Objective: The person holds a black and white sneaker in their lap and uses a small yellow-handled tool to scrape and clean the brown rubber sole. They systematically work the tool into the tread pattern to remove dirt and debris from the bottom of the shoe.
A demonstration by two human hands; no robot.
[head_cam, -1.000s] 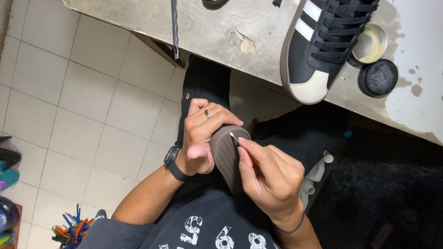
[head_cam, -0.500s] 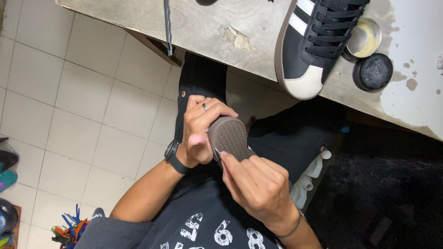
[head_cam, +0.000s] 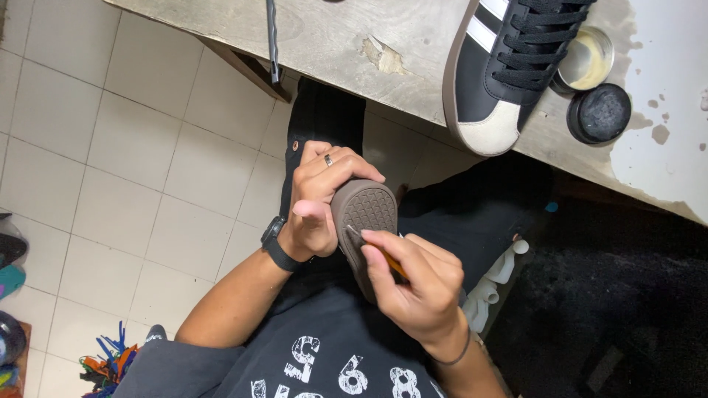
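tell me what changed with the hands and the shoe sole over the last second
The right hand drew the thin tool from the toe end of the brown sole down toward its left edge, then in a little. The left hand kept its grip on the shoe's toe. The black sneaker and tins on the table stayed put.

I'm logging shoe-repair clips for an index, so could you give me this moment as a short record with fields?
Setting: person seated at a worn wooden table, tiled floor below
Left hand: grips the toe end of a shoe held sole up, brown tread showing
Right hand: holds a thin tool, metal tip on the sole edge
On table: black sneaker with white stripes, open tin, its black lid beside it
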